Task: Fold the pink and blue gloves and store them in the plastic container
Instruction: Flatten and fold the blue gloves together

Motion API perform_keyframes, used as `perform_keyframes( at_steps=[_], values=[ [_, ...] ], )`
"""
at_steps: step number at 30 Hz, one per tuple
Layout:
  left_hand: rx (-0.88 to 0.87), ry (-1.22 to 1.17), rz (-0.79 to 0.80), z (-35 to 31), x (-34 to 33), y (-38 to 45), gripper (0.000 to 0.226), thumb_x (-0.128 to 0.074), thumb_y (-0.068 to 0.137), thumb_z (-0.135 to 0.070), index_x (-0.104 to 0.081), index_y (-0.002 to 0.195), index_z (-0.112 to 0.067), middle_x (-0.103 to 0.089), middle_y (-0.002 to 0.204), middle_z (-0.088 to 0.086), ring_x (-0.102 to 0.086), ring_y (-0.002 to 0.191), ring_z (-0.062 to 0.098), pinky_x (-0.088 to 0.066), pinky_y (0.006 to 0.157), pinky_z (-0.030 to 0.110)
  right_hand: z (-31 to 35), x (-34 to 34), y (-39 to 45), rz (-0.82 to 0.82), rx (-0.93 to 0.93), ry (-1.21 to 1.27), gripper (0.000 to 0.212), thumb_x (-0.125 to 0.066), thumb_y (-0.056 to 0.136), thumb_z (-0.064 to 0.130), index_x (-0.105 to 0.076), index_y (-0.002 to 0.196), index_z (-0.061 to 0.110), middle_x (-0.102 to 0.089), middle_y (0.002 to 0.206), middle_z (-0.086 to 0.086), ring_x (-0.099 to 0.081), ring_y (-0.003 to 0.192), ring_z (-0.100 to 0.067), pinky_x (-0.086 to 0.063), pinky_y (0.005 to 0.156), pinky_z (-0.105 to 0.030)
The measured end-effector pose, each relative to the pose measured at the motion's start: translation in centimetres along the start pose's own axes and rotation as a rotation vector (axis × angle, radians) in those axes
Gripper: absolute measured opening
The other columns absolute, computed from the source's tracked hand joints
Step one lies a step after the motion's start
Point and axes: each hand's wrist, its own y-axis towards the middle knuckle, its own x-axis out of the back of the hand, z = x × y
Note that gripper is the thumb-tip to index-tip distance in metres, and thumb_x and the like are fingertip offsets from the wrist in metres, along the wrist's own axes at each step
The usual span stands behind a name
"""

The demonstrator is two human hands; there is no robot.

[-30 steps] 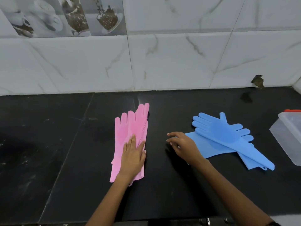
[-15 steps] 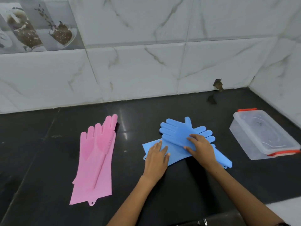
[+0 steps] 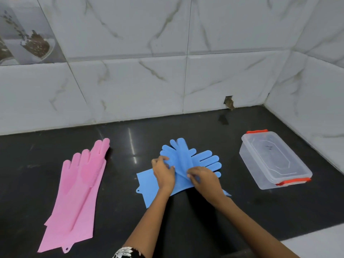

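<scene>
Blue gloves (image 3: 178, 161) pinched by both hands (image 3: 164, 174) (image 3: 203, 178); pink gloves (image 3: 78, 189) left, lidded container (image 3: 273, 161) right.

Two pink gloves (image 3: 74, 192), two blue gloves (image 3: 186, 161), one lidded container (image 3: 273, 161).

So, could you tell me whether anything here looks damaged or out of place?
Yes: the wall tile is chipped at its bottom edge, just above the counter, leaving a dark ragged hole. Nothing is spilled.

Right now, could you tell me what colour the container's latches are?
Orange-red latches at both ends of the clear plastic container, seen in the head view.
</scene>
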Motion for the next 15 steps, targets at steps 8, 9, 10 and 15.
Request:
perform_keyframes(
  at_steps=[8,9,10,15],
  values=[
    [0.016,-0.07,-0.067,1.4,0.8,0.8,0.023,-0.051,0.074,0.015,-0.065,0.074,-0.004,-0.06,0.104,0.015,-0.059,0.068,0.015,-0.046,0.067,0.015,-0.8,0.6,0.4,-0.051,-0.289,0.038,0.033,-0.062,0.087,0.039,-0.066,0.106,0.013,-0.068,0.106,0.001,-0.064,0.094,-0.014,-0.05,0.074,-0.027],
    [0.034,-0.086,-0.072,1.4,0.8,0.9,0.022,-0.052,0.074,0.014,-0.065,0.075,-0.004,-0.061,0.103,0.016,-0.059,0.068,0.015,-0.046,0.067,0.015,-0.4,0.5,0.6,-0.047,-0.29,0.029,0.037,-0.062,0.085,0.044,-0.066,0.103,0.012,-0.068,0.102,0.0,-0.064,0.09,-0.014,-0.049,0.071,-0.028],
    [0.049,-0.102,-0.078,1.3,0.8,0.9,0.021,-0.054,0.074,0.013,-0.065,0.075,-0.004,-0.062,0.101,0.017,-0.059,0.067,0.015,-0.046,0.067,0.015,-0.1,0.3,0.7,-0.071,-0.294,0.034,0.041,-0.063,0.083,0.047,-0.065,0.101,0.01,-0.069,0.096,-0.001,-0.064,0.086,-0.015,-0.049,0.068,-0.028],
    [0.049,-0.156,-0.074,0.5,0.6,1.0,0.013,-0.063,0.074,0.007,-0.062,0.071,-0.005,-0.063,0.096,0.02,-0.056,0.064,0.009,-0.043,0.059,0.003,0.3,0.5,2.0,-0.061,-0.485,0.21,0.031,-0.072,0.08,0.024,-0.063,0.097,0.0,-0.064,0.069,-0.012,-0.062,0.067,-0.022,-0.052,0.066,-0.037]
  ],
)
